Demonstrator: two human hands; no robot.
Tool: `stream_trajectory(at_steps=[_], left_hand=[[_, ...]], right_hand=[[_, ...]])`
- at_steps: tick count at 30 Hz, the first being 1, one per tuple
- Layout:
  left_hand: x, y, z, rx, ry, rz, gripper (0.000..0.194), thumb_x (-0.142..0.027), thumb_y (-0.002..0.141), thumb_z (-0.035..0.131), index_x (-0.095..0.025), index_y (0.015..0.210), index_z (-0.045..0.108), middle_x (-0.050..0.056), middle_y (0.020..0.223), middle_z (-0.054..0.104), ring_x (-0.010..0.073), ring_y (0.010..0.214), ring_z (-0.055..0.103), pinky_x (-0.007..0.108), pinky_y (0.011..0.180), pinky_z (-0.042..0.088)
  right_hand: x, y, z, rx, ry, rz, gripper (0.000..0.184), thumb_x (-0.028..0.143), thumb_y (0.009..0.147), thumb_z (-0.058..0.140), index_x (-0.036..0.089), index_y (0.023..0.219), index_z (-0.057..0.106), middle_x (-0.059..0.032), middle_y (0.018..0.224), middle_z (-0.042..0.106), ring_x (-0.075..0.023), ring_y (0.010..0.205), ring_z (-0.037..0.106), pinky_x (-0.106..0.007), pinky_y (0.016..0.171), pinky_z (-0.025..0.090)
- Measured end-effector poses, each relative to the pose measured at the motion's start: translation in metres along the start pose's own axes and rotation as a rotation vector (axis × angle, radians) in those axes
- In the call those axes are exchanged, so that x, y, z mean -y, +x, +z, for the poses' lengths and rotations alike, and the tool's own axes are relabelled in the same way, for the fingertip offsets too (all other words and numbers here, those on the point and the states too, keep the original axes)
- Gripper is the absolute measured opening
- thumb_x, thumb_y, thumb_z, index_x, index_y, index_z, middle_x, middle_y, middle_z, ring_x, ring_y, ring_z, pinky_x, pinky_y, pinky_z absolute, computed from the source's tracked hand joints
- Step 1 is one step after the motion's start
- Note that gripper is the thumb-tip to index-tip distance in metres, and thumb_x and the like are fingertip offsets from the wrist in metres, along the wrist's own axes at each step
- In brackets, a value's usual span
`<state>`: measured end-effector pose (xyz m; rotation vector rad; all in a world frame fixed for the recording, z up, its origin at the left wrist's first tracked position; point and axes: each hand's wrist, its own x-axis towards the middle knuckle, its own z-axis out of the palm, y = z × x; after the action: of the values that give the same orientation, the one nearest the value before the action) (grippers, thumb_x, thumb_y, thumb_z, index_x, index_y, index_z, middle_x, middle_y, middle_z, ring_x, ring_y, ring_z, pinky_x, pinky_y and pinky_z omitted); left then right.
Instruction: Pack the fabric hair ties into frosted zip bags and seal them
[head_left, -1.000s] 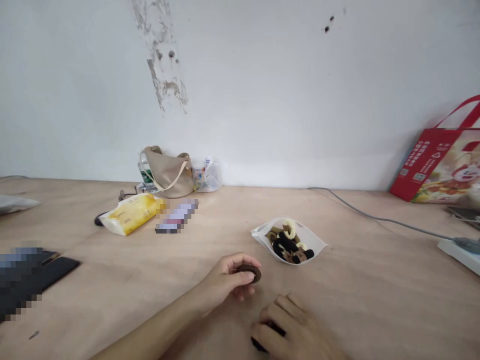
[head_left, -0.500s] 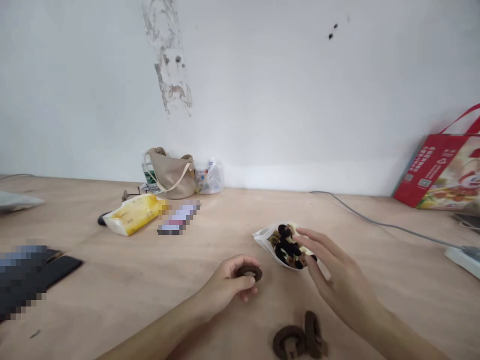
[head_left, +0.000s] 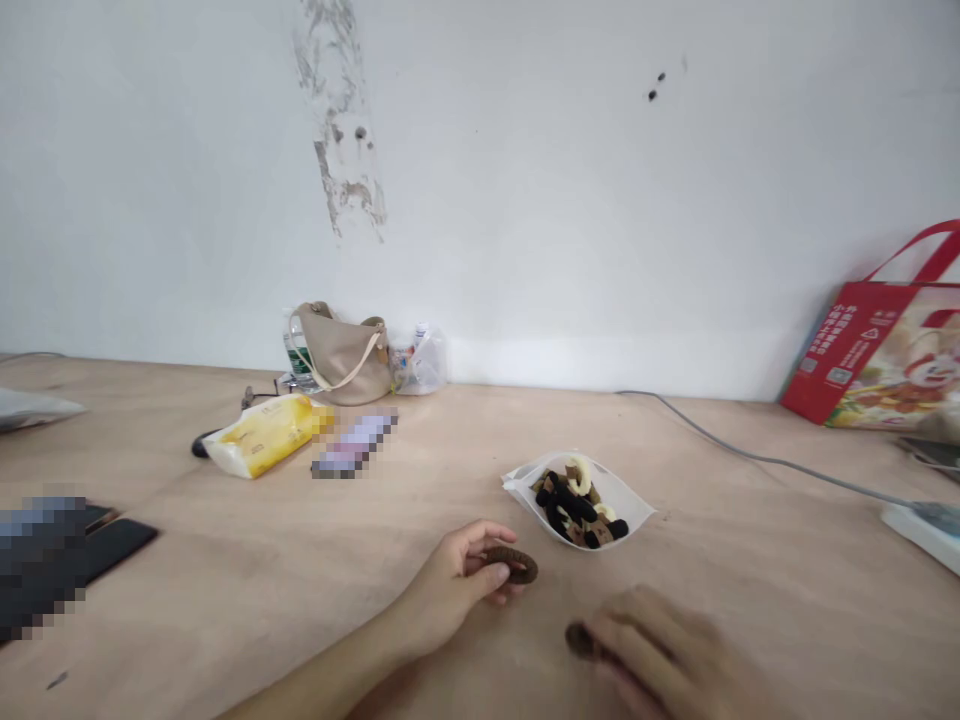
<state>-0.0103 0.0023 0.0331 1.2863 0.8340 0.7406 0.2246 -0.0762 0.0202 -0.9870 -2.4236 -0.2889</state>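
My left hand (head_left: pixel 457 590) pinches a brown hair tie (head_left: pixel 523 567) between thumb and fingers, just above the table. At the lower right, my right hand (head_left: pixel 660 645) is smeared by motion, its fingers closed on another brown hair tie (head_left: pixel 580 640); only one end of that tie shows. Beyond both hands lies a white pouch (head_left: pixel 634 508), its mouth spread open. Inside is a heap of hair ties (head_left: pixel 574 497) in black, brown, olive and cream.
A yellow tissue pack (head_left: pixel 266 437) and a blurred-out phone (head_left: pixel 355 445) lie at left. A beige handbag (head_left: pixel 345 355) and a clear plastic bag (head_left: pixel 421 362) stand by the wall. At right are a red shopping bag (head_left: pixel 870 350), a grey cable (head_left: pixel 750 446) and a white power strip (head_left: pixel 922 535).
My right hand has moved from the pouch down toward me and closed on a brown hair tie that lay on the table. My left hand keeps its tie, turned slightly.
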Motion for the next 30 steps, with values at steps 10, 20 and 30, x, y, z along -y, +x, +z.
stream_trajectory(at_steps=[10, 20, 30], left_hand=[[-0.005, -0.009, 0.003, 0.005, 0.148, 0.042, 0.02, -0.023, 0.072, 0.067, -0.015, 0.089, 0.061, 0.003, 0.08, 0.067, 0.0141, 0.068, 0.058, 0.025, 0.062, 0.042], [-0.051, 0.029, 0.041, -0.209, 0.799, 0.636, 0.023, -0.011, 0.078, 0.06, -0.021, 0.096, 0.07, 0.006, 0.101, 0.064, 0.0242, 0.098, 0.054, 0.036, 0.088, 0.044], [-0.032, 0.032, 0.016, -0.283, 0.807, 0.554, 0.04, -0.011, 0.068, 0.061, -0.024, 0.106, 0.061, 0.005, 0.113, 0.06, 0.0253, 0.107, 0.053, 0.038, 0.093, 0.043]], right_hand=[[-0.055, 0.051, -0.03, -0.347, 0.0, 0.416, 0.028, 0.039, 0.094, 0.043, 0.027, 0.116, 0.055, -0.0086, 0.126, 0.056, -0.0254, 0.115, 0.055, -0.042, 0.09, 0.049], [-0.057, -0.011, -0.009, -0.331, 0.072, 0.486, 0.024, 0.033, 0.093, 0.044, 0.026, 0.111, 0.058, -0.0085, 0.115, 0.062, -0.0228, 0.1, 0.064, -0.038, 0.083, 0.055], [-0.073, -0.014, 0.012, -0.216, 0.024, 0.36, 0.024, 0.021, 0.091, 0.046, 0.027, 0.11, 0.06, -0.0066, 0.113, 0.064, -0.0203, 0.099, 0.064, -0.034, 0.08, 0.056]])
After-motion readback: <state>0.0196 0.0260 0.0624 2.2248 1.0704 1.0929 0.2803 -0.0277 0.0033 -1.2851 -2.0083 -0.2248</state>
